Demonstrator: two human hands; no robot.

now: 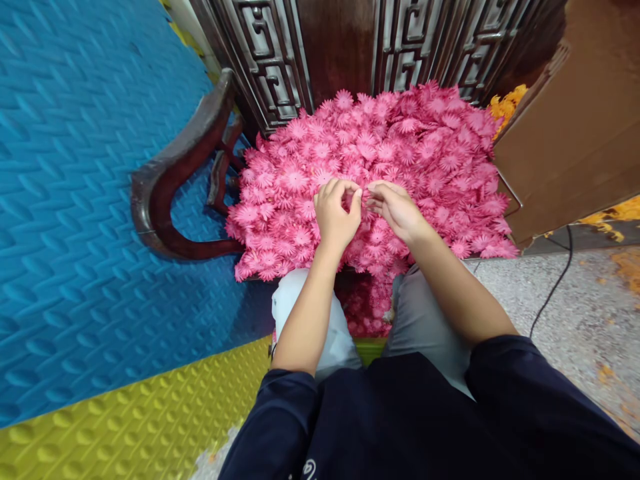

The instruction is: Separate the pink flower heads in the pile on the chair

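Note:
A large heap of pink artificial flower heads (345,143) covers the seat in front of me. Just above its near middle, my left hand (336,212) is closed in a pinch, thumb tip against the fingertips. My right hand (396,208) faces it from a short distance away, its fingers also drawn together in a pinch. Whatever lies between the fingertips is too small to tell apart from the pink petals behind. More pink flowers (367,303) lie lower down, between my knees.
A dark wooden armrest (155,200) curves at the left, and a carved backrest (340,47) rises behind the heap. On the right stands a brown cardboard box (575,127) near orange flowers (507,107). A black cable (555,287) runs down to the floor. Blue matting (75,200) spreads left.

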